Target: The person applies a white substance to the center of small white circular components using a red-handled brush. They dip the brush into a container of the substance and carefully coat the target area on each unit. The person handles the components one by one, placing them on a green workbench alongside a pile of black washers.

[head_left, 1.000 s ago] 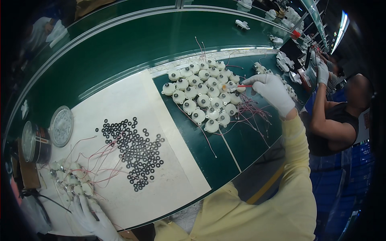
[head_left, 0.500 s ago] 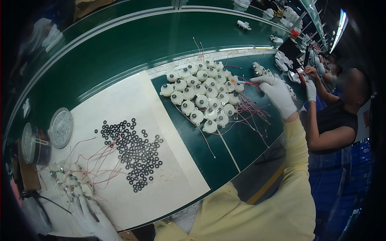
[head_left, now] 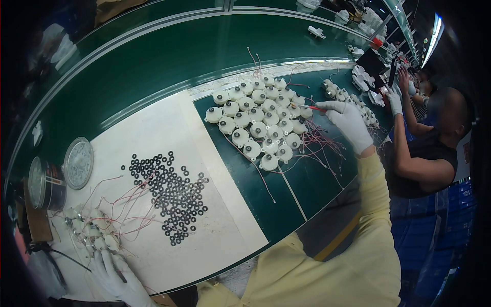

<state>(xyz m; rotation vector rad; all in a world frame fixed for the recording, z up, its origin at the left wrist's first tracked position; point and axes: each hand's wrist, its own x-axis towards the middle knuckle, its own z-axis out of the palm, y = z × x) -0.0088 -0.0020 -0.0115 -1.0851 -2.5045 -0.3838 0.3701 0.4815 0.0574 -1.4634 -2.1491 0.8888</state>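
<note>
My right hand [head_left: 350, 123], in a white glove, pinches a slim red-handled tool [head_left: 317, 108], brush-like in shape. Its tip reaches over the right side of a tight group of round cream motors [head_left: 255, 113] with dark-topped centres and pink wires. Whether the tip touches one I cannot tell. At the lower left my gloved left hand [head_left: 115, 279] lies with its fingers stretched out, fingertips against a heap of wired white parts [head_left: 94, 227]. A dark spot shows between thumb and fingers; what it is stays unclear. Many small black rings [head_left: 176, 197] are scattered on the white sheet between the hands.
An open tin [head_left: 47, 184] and its round lid [head_left: 78, 162] stand at the left edge. Behind runs a green belt [head_left: 169, 48] carrying white parts. More small motors [head_left: 348, 100] lie beyond my right hand. A co-worker [head_left: 424, 148] sits at the right.
The tool's tip has shifted slightly left and down over the motors, my right hand with it. White parts on the belt have slid right. The co-worker's bare hand has risen.
</note>
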